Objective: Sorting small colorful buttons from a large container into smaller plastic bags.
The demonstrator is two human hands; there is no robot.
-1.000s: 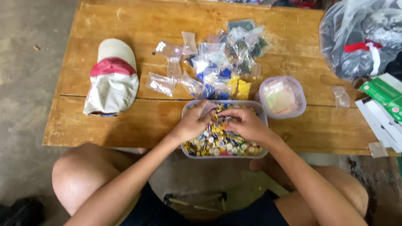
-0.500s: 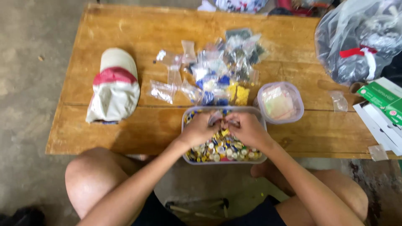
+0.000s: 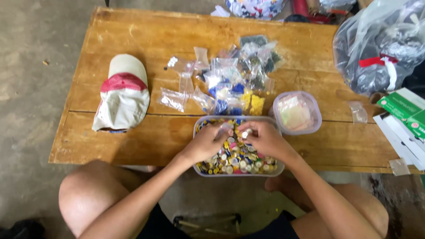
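Note:
A clear plastic tub (image 3: pixel 198 169) full of small multicoloured buttons (image 3: pixel 241 160) stands at the near edge of a wooden table (image 3: pixel 146 42). Both of my hands are inside it. My left hand (image 3: pixel 209 142) holds a small clear plastic bag over the buttons. My right hand (image 3: pixel 264 139) pinches a pale button right beside that bag. Just behind the tub lies a heap of small clear bags (image 3: pixel 234 77) with sorted buttons, some blue, some yellow.
A white and red cap (image 3: pixel 123 94) lies at the left. A small lidded plastic box (image 3: pixel 297 112) stands right of the tub. A large clear bag (image 3: pixel 380 44) and green and white cartons (image 3: pixel 403 110) crowd the right end. My knees are below the table edge.
The view has tilted slightly, so the table sits lower in frame. My hands stay in the tub, fingers working close together; the right hand now pinches a button by the small bag.

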